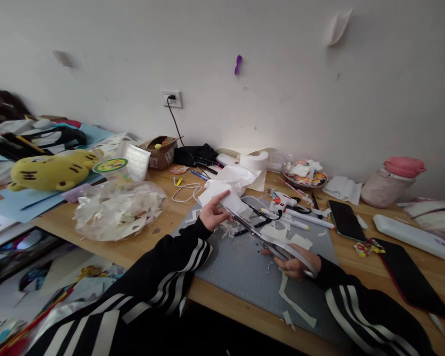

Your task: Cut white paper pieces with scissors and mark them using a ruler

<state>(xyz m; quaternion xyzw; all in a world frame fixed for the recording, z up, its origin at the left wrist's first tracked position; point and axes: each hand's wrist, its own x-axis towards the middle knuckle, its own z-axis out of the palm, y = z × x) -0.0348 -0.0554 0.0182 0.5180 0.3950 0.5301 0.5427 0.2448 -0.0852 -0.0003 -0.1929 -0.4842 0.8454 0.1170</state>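
While near paper (219,191), tool (258,234) in right hand (295,267)

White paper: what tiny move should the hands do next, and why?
Maybe ease the left hand back a bit: its fingers are at the white paper, and the long tool in the right hand seems to point right at them.

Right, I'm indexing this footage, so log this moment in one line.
Left hand: on white paper sheet | Right hand: gripping long silver-grey tool, tip near sheet | Beneath: flat grey mat, white paper scraps
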